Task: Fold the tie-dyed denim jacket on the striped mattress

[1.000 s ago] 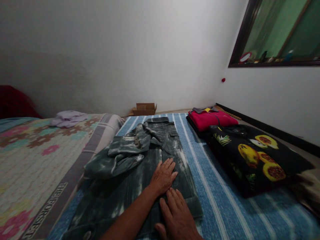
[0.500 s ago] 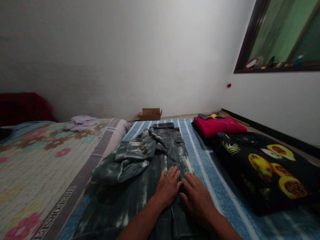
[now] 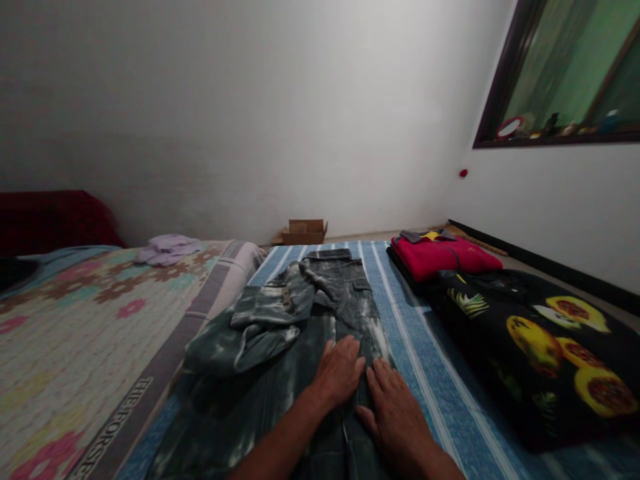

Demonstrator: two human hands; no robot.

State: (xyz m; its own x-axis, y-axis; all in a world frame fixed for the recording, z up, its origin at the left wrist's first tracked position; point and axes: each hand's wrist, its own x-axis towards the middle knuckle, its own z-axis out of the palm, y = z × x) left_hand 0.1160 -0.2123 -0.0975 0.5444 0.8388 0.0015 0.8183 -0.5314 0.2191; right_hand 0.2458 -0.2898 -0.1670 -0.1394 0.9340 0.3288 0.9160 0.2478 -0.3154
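Observation:
A dark grey-green garment [image 3: 295, 353] with pale washed streaks lies spread lengthwise in front of me. Its far end has a collar-like band, and a flapped pocket shows near its right edge. One part of it is folded over in a crumpled heap on the left. My left hand [image 3: 337, 370] rests palm down on the middle of the cloth, fingers stretched forward. Just to its right, my right hand [image 3: 397, 413] lies flat along the garment's right side, its fingers also extended and its thumb pointing toward the left hand. Neither hand grips anything.
Under the garment is a blue striped sheet [image 3: 423, 347]. On the right lie a black fruit-print garment [image 3: 520, 393] and a folded red garment [image 3: 443, 257]. To the left are a flowered bedspread [image 3: 95, 353] and a lilac cloth [image 3: 170, 249]. A cardboard box [image 3: 306, 233] stands by the wall.
My right hand has slid slightly nearer along the garment's right side, widening the gap between the hands. My left hand stays nearly in place. The view has shifted slightly.

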